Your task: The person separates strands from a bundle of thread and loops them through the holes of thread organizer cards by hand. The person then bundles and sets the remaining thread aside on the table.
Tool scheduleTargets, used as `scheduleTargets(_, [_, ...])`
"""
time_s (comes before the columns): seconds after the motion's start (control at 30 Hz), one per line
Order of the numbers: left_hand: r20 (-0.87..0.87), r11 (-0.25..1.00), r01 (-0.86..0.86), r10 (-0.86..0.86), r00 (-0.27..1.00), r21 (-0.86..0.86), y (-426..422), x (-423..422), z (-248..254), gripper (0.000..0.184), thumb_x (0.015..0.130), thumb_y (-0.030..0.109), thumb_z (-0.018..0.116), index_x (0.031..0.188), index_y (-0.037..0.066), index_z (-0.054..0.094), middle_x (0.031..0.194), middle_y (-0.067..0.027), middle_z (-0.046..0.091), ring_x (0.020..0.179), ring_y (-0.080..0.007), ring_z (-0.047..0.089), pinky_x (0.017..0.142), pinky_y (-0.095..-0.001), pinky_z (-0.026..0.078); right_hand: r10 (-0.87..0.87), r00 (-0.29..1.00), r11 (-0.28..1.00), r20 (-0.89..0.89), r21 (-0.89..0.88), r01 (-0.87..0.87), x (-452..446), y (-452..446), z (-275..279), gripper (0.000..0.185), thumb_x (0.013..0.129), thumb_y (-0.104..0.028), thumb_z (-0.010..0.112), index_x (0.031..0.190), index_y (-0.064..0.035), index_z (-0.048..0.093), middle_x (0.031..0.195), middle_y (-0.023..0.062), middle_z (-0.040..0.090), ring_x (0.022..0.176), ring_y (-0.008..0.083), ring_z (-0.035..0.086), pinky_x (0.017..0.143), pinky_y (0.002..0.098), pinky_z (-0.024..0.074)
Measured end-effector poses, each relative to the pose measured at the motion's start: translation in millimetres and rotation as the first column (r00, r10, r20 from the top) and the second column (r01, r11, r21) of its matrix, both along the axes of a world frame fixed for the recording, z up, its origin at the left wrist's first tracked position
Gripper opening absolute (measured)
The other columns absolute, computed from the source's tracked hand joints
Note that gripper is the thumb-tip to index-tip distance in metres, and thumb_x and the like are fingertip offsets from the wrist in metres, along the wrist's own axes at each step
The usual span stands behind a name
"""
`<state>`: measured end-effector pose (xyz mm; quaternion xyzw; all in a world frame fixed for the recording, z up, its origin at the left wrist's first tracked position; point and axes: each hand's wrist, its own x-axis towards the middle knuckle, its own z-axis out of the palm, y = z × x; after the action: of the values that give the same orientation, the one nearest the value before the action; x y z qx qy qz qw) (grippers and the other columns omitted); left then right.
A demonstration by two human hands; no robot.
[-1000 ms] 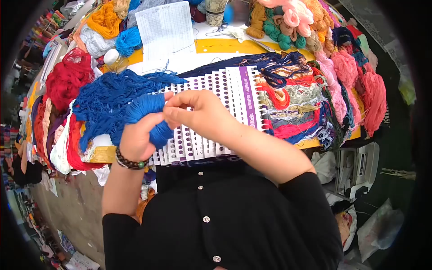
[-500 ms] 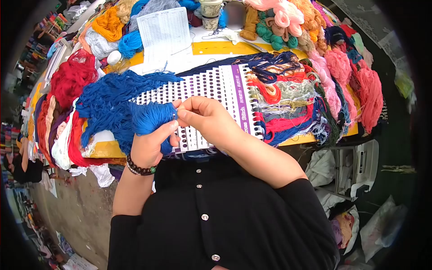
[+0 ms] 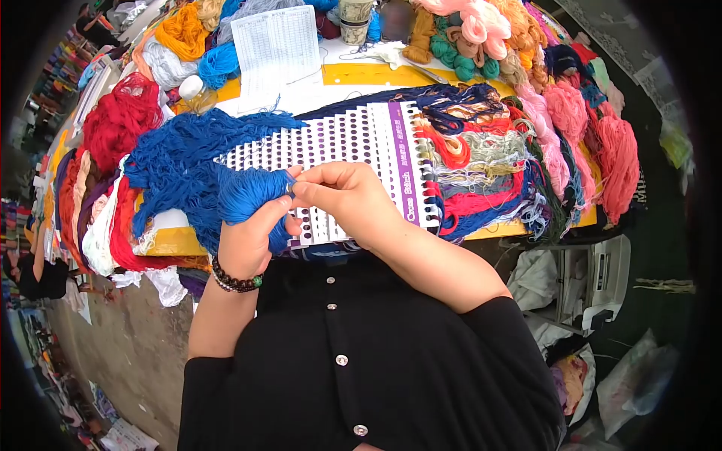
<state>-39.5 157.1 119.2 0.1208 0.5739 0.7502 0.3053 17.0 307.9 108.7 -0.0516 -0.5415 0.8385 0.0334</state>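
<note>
From my distant post I watch, through the head camera, a person in a black shirt at a table piled with yarn; the left hand, a beaded bracelet at its wrist, grips a bright blue skein, thumb along one side and fingers curled around it; the right hand meets it at the skein's right end, thumb and forefinger pinched together there, though I cannot tell whether one strand or several lie between the tips.

The skein is at the table's near side, in front of the left part of a fan of white punched cards; a darker blue heap spreads just behind and to the left, and whether the two touch I cannot tell; a purple strip marked "Cross Stitch" runs down the cards' right side, with multicoloured threads fanning out beyond it; farther back are a printed sheet, a cup and a jar; red yarn sits at left, coral hanks at far right.
</note>
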Motion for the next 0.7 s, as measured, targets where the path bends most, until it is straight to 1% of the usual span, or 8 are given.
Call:
scheduleTargets(0.2, [-0.017, 0.998, -0.062, 0.062, 0.998, -0.015, 0, 0, -6, 0.026, 0.087, 0.004, 0.052, 0.112, -0.005, 0.056, 0.090, -0.0086, 0.064, 0.059, -0.0108, 0.056, 0.057, -0.0220, 0.048, 0.021, 1.000, 0.999, 0.011, -0.048, -0.020, 1, -3, 6, 0.010, 0.086, -0.003, 0.057, 0.086, 0.0057, 0.061, 0.082, 0.0091, 0.064, 0.079, 0.0120, 0.062, 0.072, 0.0234, 0.0487])
scheduleTargets(0.27, [-0.040, 0.996, -0.087, 0.086, 0.996, -0.035, 0, 0, -10, 0.024, 0.088, 0.006, 0.053, 0.109, -0.004, 0.057, 0.088, -0.0083, 0.064, 0.059, -0.0108, 0.057, 0.055, -0.0218, 0.048, 0.041, 0.999, 0.998, 0.005, -0.050, -0.040, -1, -3, 0, 0.010, 0.085, -0.004, 0.058, 0.087, 0.0046, 0.062, 0.084, 0.0092, 0.065, 0.079, 0.0123, 0.061, 0.073, 0.0251, 0.0479])
scheduleTargets(0.4, [-0.099, 0.979, -0.187, 0.195, 0.976, 0.079, 2, -1, -19, 0.019, 0.090, 0.009, 0.053, 0.104, -0.003, 0.059, 0.087, -0.0085, 0.064, 0.073, -0.0136, 0.060, 0.066, -0.0248, 0.049, 0.035, 0.999, 0.998, -0.027, -0.057, -0.037, -4, 0, -6, 0.009, 0.085, -0.007, 0.058, 0.086, 0.0017, 0.061, 0.086, 0.0089, 0.064, 0.077, 0.0137, 0.060, 0.077, 0.0283, 0.0460])
scheduleTargets(0.47, [-0.136, 0.968, -0.201, 0.222, 0.965, 0.153, 0, -6, -20, 0.022, 0.092, 0.011, 0.051, 0.105, -0.005, 0.058, 0.084, -0.0106, 0.064, 0.082, -0.0171, 0.061, 0.080, -0.0300, 0.049, -0.119, 0.993, 0.952, 0.010, -0.284, 0.117, -10, 0, -6, 0.011, 0.085, -0.009, 0.056, 0.085, 0.0014, 0.061, 0.078, 0.0070, 0.063, 0.074, 0.0131, 0.059, 0.076, 0.0248, 0.0446])
scheduleTargets(0.53, [0.015, 0.978, -0.156, 0.156, 0.988, 0.140, -8, -8, -12, 0.024, 0.091, 0.009, 0.048, 0.108, -0.006, 0.056, 0.082, -0.0120, 0.064, 0.081, -0.0184, 0.062, 0.079, -0.0299, 0.048, -0.022, 0.998, 0.878, 0.052, -0.476, 0.044, -10, 14, -5, 0.012, 0.084, -0.012, 0.057, 0.085, -0.0018, 0.062, 0.071, 0.0036, 0.060, 0.067, 0.0120, 0.054, 0.071, 0.0231, 0.0414])
scheduleTargets(0.57, [-0.054, 0.986, -0.065, 0.074, 0.996, 0.156, -10, -9, -8, 0.029, 0.088, 0.006, 0.047, 0.112, -0.007, 0.054, 0.079, -0.0132, 0.064, 0.079, -0.0191, 0.062, 0.079, -0.0293, 0.048, 0.052, 0.997, 0.855, 0.058, -0.519, -0.014, -11, 17, -8, 0.012, 0.083, -0.013, 0.058, 0.086, -0.0022, 0.062, 0.068, 0.0025, 0.058, 0.063, 0.0115, 0.052, 0.068, 0.0225, 0.0400])
scheduleTargets(0.67, [-0.150, 0.994, 0.074, -0.062, 0.987, 0.077, -7, -3, -7, 0.037, 0.086, 0.002, 0.046, 0.122, -0.007, 0.048, 0.084, -0.0118, 0.064, 0.077, -0.0170, 0.061, 0.072, -0.0280, 0.049, 0.010, 0.985, 0.987, 0.171, -0.162, 0.018, -6, 3, 3, 0.013, 0.083, -0.013, 0.060, 0.086, -0.0008, 0.063, 0.062, 0.0005, 0.055, 0.058, 0.0092, 0.051, 0.056, 0.0198, 0.0343])
scheduleTargets(0.7, [-0.150, 0.994, 0.076, -0.063, 0.987, 0.076, -4, -1, -7, 0.037, 0.086, 0.002, 0.046, 0.122, -0.007, 0.048, 0.084, -0.0118, 0.064, 0.077, -0.0170, 0.061, 0.072, -0.0280, 0.049, 0.095, 0.988, 0.978, 0.123, -0.198, -0.069, -2, 2, 15, 0.012, 0.082, -0.010, 0.061, 0.084, 0.0015, 0.062, 0.064, 0.0027, 0.058, 0.059, 0.0097, 0.054, 0.056, 0.0198, 0.0370])
